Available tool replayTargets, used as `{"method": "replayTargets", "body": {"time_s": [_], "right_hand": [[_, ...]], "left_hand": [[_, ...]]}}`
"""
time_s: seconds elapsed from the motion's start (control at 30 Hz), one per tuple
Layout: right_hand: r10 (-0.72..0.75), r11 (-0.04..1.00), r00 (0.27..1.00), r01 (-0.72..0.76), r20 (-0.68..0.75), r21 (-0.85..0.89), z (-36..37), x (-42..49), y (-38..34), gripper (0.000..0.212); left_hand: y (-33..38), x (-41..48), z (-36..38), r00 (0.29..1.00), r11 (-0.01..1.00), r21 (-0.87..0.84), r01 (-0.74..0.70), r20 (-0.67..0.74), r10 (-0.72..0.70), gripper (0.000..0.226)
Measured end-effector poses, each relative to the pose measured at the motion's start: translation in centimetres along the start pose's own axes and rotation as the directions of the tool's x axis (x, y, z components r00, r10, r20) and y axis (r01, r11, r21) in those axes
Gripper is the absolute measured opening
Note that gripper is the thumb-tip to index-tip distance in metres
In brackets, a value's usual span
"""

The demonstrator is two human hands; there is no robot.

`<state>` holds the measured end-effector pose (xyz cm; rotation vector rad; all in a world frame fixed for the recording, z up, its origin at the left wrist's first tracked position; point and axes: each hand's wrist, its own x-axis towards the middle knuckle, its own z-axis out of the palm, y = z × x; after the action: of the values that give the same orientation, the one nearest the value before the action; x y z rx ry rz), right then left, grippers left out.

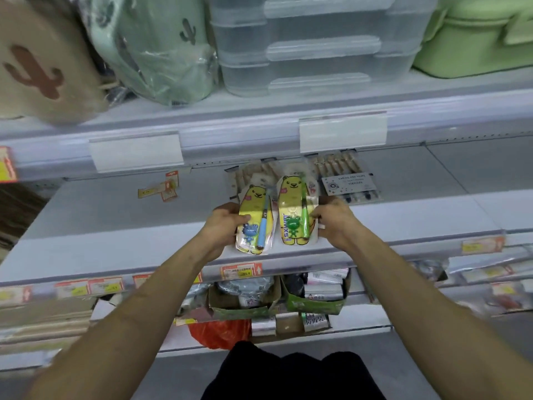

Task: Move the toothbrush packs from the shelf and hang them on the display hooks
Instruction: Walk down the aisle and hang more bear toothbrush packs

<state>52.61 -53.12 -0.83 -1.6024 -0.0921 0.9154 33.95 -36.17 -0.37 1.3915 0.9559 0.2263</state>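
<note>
Shop shelves fill the whole picture. A wide grey shelf [115, 220] is seen across the middle.

Two toothbrush packs are held side by side in the middle of the frame, just above the front edge of this shelf. The blue toothbrush pack [253, 226] is gripped by the left hand [223, 223], with the thumb laid on its front. The green toothbrush pack [294, 215] is gripped at its right edge by the right hand [334, 220], with the fingers curled round it. A yellow bear is printed on each pack. The two packs are touching or almost touching.

More packs are left on the shelf behind the hands. A flat pile [245, 174] is seen just above the held packs, and a pack of brown brushes [349, 180] is laid to the right of it. A few loose price tags [164, 189] are scattered on the shelf to the left.

On the top shelf, clear plastic boxes [314, 44] are stacked in the upper middle. A green box [476, 39] is set in the upper right, and a pale green cactus bag [161, 47] is placed in the upper left.

Below the hands, cardboard trays [245, 301] full of small goods are seen, and a red bag [216, 333] is tucked under them.
</note>
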Motion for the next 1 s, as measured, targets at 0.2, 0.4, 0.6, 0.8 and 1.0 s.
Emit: {"method": "replayTargets", "body": {"time_s": [0.2, 0.4, 0.6, 0.8, 1.0], "right_hand": [[-0.077, 0.991, 0.993, 0.086, -0.085, 0.102, -3.3, -2.8, 0.5, 0.032], [-0.156, 0.962, 0.954, 0.205, -0.255, 0.178, -8.5, -6.8, 1.3, 0.038], [-0.128, 0.934, 0.880, 0.262, -0.457, 0.243, -18.4, -10.5, 2.7, 0.039], [-0.104, 0.920, 0.801, 0.303, -0.589, 0.250, -33.6, -15.6, 3.2, 0.039], [-0.061, 0.891, 0.655, 0.376, -0.753, 0.254, -50.8, -23.0, 3.3, 0.036]], "left_hand": [[1.3, 0.0, 1.6, 0.996, 0.996, -0.044, -0.084, -0.018, 0.083, 0.019], [3.9, -1.1, 8.3, 0.985, 0.992, -0.007, -0.130, 0.118, 0.130, 0.020], [5.2, -3.1, 20.1, 0.960, 0.983, 0.061, -0.173, 0.233, 0.155, 0.013], [5.9, -7.7, 36.7, 0.915, 0.981, 0.061, -0.181, 0.377, 0.145, 0.010], [7.7, -12.8, 55.2, 0.833, 0.973, 0.080, -0.218, 0.535, 0.142, 0.009]]}}
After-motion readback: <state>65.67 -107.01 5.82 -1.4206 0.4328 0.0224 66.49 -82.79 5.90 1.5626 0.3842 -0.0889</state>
